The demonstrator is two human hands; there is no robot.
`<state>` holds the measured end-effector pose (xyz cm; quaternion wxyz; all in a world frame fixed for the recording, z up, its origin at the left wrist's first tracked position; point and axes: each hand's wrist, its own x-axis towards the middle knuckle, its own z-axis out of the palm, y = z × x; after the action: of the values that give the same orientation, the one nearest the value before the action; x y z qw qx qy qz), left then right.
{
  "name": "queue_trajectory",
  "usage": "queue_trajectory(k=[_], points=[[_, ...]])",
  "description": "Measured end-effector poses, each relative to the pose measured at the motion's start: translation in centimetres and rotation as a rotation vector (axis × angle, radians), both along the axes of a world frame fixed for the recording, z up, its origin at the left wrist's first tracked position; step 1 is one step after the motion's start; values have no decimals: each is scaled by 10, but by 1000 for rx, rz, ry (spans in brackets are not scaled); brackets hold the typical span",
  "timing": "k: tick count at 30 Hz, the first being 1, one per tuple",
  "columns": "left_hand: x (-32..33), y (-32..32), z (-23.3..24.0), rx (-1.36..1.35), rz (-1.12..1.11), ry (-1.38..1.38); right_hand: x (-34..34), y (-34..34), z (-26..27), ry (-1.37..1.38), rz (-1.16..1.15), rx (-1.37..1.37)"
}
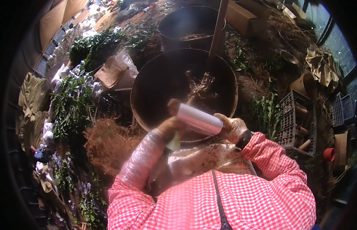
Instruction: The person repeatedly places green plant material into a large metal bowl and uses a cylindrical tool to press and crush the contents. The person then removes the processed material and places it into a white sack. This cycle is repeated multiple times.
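A roll of clear plastic film point(199, 119) lies tilted between my hands, above the near rim of a large round vat point(132, 100). My right hand point(233, 126), muddy and with a dark band at the wrist, grips the roll's right end. My left hand point(170, 127) is blurred at the roll's left end, its fingers partly hidden; whether it grips the roll is unclear. Clear film point(144, 155) is wound around my left forearm over the sleeve. A pale green scrap point(174, 143) shows below that wrist. Muddy brown matter point(205, 84) shows inside the dark vat.
A wooden pole point(218, 31) leans in the vat; a second vat point(160, 28) stands behind. Fibrous brown roots point(109, 146) and leafy plants point(72, 103) lie left. At right stands a plastic crate point(287, 123) holding tubes. A mud-stained white sack point(201, 159) covers my lap.
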<state>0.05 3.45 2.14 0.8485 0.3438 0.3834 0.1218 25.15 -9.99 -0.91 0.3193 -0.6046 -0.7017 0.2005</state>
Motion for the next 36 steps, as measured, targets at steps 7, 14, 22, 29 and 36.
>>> queue_trajectory(k=[7, 14, 22, 29, 36], points=[[21, 11, 25, 579, -267, 526, 92, 129, 16, -438, -201, 255], [15, 42, 77, 585, -263, 215, 150, 213, 10, -482, -496, -244], [15, 124, 27, 934, -291, 499, 84, 93, 6, -287, 138, -319], [19, 113, 65, 1475, -593, 1113, 113, 108, 100, -231, 145, -24], [6, 102, 80, 2031, -725, 942, 151, 207, 102, -341, -181, -200]])
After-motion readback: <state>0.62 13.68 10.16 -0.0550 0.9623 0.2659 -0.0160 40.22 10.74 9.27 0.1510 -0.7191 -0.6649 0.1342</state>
